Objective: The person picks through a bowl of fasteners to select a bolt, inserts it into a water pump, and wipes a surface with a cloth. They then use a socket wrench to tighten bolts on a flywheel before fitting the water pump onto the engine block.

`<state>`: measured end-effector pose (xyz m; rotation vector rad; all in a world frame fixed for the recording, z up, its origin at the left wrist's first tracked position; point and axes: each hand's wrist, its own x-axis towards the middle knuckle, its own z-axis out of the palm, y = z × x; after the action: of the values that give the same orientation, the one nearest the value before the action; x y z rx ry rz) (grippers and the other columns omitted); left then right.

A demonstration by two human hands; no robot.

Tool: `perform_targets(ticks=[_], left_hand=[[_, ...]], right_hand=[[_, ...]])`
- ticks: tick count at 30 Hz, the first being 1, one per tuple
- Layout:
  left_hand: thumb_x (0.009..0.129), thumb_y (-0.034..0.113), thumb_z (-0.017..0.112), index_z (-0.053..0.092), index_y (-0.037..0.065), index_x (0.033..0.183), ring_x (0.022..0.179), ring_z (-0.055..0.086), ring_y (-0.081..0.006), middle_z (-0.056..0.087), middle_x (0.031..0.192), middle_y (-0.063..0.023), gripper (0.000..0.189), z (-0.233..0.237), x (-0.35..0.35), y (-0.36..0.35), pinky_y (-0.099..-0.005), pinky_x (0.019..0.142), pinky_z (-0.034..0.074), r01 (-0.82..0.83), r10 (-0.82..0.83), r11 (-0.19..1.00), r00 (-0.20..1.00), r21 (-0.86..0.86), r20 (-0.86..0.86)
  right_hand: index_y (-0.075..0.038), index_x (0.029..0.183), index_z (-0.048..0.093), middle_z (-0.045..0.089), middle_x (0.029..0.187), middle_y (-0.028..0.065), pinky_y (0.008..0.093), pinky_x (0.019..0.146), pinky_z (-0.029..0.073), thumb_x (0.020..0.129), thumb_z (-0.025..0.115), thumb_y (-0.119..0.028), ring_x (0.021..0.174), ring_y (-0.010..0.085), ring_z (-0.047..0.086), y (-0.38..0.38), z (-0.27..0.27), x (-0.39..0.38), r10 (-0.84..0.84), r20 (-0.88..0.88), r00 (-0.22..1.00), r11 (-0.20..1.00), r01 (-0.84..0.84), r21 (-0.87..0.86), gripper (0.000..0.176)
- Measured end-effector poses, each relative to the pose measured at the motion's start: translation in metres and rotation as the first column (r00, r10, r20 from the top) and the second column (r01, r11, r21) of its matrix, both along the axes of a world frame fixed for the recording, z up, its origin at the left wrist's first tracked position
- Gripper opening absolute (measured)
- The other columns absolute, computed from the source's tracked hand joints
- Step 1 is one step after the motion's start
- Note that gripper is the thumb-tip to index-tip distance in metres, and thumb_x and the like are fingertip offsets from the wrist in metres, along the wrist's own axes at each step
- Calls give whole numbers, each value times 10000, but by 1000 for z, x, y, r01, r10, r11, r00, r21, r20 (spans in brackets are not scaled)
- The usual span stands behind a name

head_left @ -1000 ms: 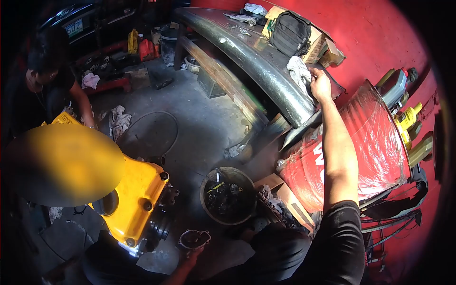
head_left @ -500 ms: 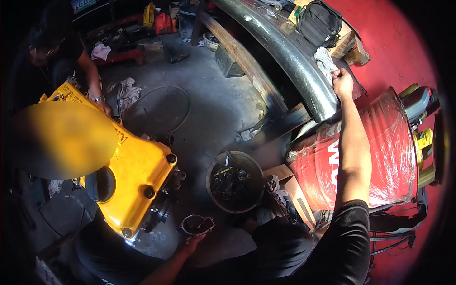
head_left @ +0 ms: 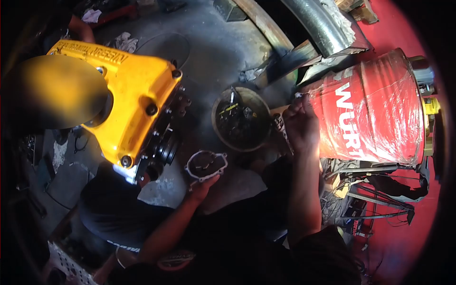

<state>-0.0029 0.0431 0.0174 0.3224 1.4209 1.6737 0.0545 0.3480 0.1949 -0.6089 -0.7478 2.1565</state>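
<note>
My left hand (head_left: 205, 188) grips a metal housing (head_left: 205, 178) with a flanged, roughly oval rim and a dark hollow, held up over my lap. My right hand (head_left: 302, 124) is raised in front of the red drum (head_left: 375, 109), fingers bent together at the tips. A tiny bright bit shows at those fingertips, too small to name. Left of my hands stands an engine with a yellow valve cover (head_left: 142, 95) and a black pulley (head_left: 166, 148) on its near side. A round basin (head_left: 241, 137) of dark parts and tools sits on the floor between engine and drum.
A co-worker's arm (head_left: 83, 31) reaches in behind the engine. A dark metal tube (head_left: 318, 28) and a rusty beam (head_left: 266, 19) lie at the back. Cables and a black frame (head_left: 380, 204) are at the right. A rag (head_left: 126, 42) lies on the floor.
My right hand has left the white rag on the far bench and come back down beside the drum. My left hand still holds the housing, now tilted more toward me. The view has shifted downward.
</note>
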Motion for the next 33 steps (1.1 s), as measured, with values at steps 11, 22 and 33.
perform_targets(ticks=[11,22,33], left_hand=[[912,206,674,610,61,1210,1042,615,-153,655,1101,-48,338,81,-9,16,-337,813,496,-212,242,968,932,-136,271],[887,130,721,660,36,1149,981,640,-129,704,1067,-42,285,139,-9,2,-300,893,489,-169,169,986,984,17,-46],[849,14,719,615,10,1171,974,627,-126,664,1077,-58,338,117,5,9,-290,901,501,-56,58,996,998,-68,15]], right_hand=[[-208,1018,625,603,1271,10,447,1071,328,938,596,-470,1259,188,485,-226,-84,54,205,70,976,921,-168,-352,276],[-128,1085,608,586,1302,39,437,1077,366,952,643,-264,1246,200,490,-240,-87,42,166,-172,971,950,-204,-236,194],[-53,1003,654,661,1012,21,244,862,461,947,659,-166,938,99,591,-230,-93,54,80,187,979,978,-41,-203,126]])
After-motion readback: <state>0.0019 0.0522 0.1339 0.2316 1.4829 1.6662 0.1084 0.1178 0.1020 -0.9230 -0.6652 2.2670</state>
